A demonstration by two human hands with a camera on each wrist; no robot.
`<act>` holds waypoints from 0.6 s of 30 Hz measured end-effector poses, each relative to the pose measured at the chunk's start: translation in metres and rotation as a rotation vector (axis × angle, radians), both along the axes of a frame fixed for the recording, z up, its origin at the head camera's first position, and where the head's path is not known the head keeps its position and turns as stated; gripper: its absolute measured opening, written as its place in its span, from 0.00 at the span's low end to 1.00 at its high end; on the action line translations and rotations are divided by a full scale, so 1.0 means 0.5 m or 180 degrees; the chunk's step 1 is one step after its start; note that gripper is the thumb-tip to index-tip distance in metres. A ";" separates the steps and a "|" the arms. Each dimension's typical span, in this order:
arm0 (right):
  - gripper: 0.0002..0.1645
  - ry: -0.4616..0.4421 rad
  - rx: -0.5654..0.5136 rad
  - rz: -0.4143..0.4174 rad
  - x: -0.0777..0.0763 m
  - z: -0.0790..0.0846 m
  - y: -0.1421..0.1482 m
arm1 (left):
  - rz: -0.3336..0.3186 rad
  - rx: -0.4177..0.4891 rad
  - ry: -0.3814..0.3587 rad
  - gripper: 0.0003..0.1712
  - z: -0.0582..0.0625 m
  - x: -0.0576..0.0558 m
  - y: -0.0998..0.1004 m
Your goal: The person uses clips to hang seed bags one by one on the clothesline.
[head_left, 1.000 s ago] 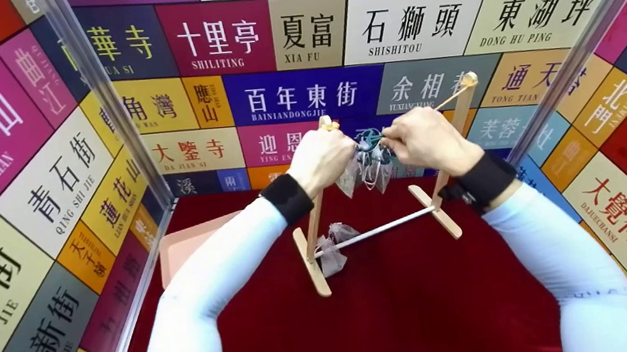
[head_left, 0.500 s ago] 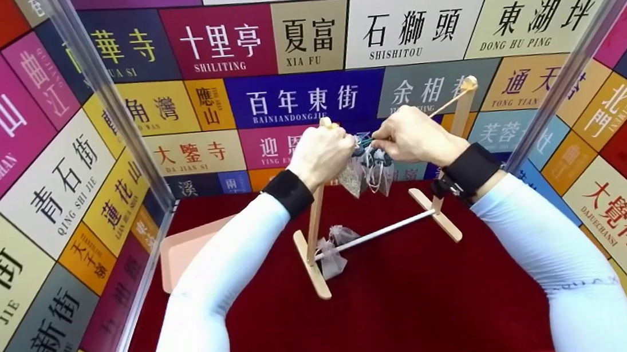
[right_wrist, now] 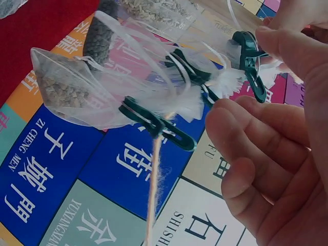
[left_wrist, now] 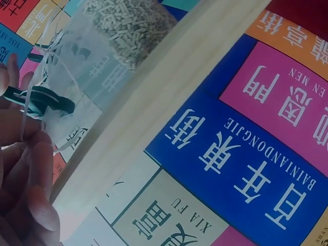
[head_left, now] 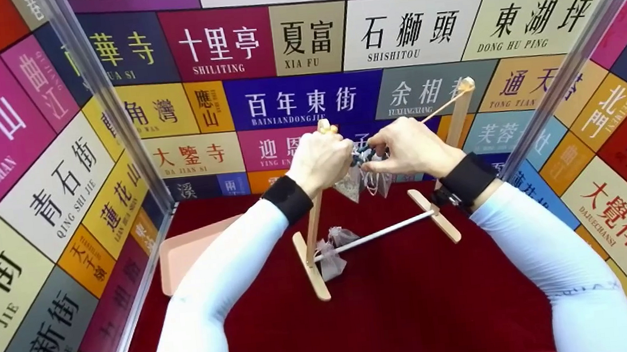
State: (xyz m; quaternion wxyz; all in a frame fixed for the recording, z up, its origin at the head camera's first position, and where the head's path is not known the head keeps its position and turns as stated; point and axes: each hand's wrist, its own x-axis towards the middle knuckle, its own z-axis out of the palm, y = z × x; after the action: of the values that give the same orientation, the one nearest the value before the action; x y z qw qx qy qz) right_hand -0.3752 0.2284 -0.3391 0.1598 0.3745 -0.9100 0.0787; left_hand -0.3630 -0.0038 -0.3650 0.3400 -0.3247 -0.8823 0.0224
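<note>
In the head view my left hand (head_left: 324,162) is curled beside the left post's top, by sheer drawstring bags (head_left: 350,185) hanging from a cord. The left wrist view has its fingers at a green clothespin (left_wrist: 43,100) on a bag of pale pellets (left_wrist: 130,31). My right hand (head_left: 417,146) is right of the bags, thumb and index apart. In the right wrist view its palm (right_wrist: 279,179) faces the camera with relaxed fingers. One fingertip is by a clothespin (right_wrist: 249,59); another clothespin (right_wrist: 156,123) clips a bag (right_wrist: 66,97) to the cord. Finger contacts are partly hidden.
A wooden stand has a left post (head_left: 314,227), a right post (head_left: 459,116) and a white crossbar (head_left: 382,231). Small bags (head_left: 333,257) lie at its left foot on red cloth (head_left: 406,305). A pink tray (head_left: 183,257) is left. Sign-printed panels surround the table.
My right hand has moved left and slightly down towards my left hand. Its thumb and index have parted from their earlier pinch at the clothespins. My left hand has barely shifted.
</note>
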 end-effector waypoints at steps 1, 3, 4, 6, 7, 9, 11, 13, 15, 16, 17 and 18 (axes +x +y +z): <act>0.22 -0.0004 -0.0017 -0.0017 0.003 -0.003 0.003 | -0.0013 0.0008 -0.0032 0.12 -0.002 0.002 -0.001; 0.23 0.0011 -0.0038 -0.0037 0.009 -0.009 0.010 | -0.0056 0.0058 -0.0098 0.10 -0.005 0.005 -0.003; 0.24 0.0020 -0.0031 -0.0038 0.011 -0.012 0.013 | -0.0076 0.0088 -0.0145 0.10 -0.007 0.007 -0.005; 0.24 0.0011 0.0007 -0.0044 0.014 -0.019 0.021 | -0.0111 0.0153 -0.0273 0.09 -0.008 0.011 -0.009; 0.23 -0.0012 0.0045 -0.0054 0.016 -0.022 0.026 | -0.0133 0.0186 -0.0338 0.09 -0.008 0.014 -0.012; 0.22 -0.0071 0.0111 -0.0045 0.019 -0.029 0.036 | -0.0182 0.0251 -0.0437 0.08 -0.008 0.016 -0.018; 0.20 -0.0148 0.0179 -0.0054 0.022 -0.035 0.045 | -0.0234 0.0340 -0.0487 0.09 -0.010 0.019 -0.029; 0.18 -0.0207 0.0239 -0.0071 0.026 -0.042 0.053 | -0.0316 0.0457 -0.0462 0.10 -0.017 0.020 -0.044; 0.16 -0.0262 0.0267 -0.0101 0.028 -0.052 0.063 | -0.0419 0.0627 -0.0430 0.11 -0.028 0.019 -0.066; 0.16 -0.0290 0.0289 -0.0129 0.029 -0.058 0.069 | -0.0458 0.0714 -0.0420 0.11 -0.035 0.018 -0.079; 0.16 -0.0325 0.0308 -0.0157 0.028 -0.066 0.075 | -0.0488 0.0798 -0.0406 0.11 -0.044 0.017 -0.093; 0.16 -0.0373 0.0325 -0.0195 0.028 -0.074 0.082 | -0.0492 0.0872 -0.0396 0.11 -0.054 0.015 -0.108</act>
State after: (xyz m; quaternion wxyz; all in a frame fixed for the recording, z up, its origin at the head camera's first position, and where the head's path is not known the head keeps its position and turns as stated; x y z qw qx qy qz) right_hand -0.3610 0.2697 -0.3758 0.0894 0.3489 -0.9316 0.0490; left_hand -0.3557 -0.0579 -0.3918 0.3265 -0.3430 -0.8688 -0.1444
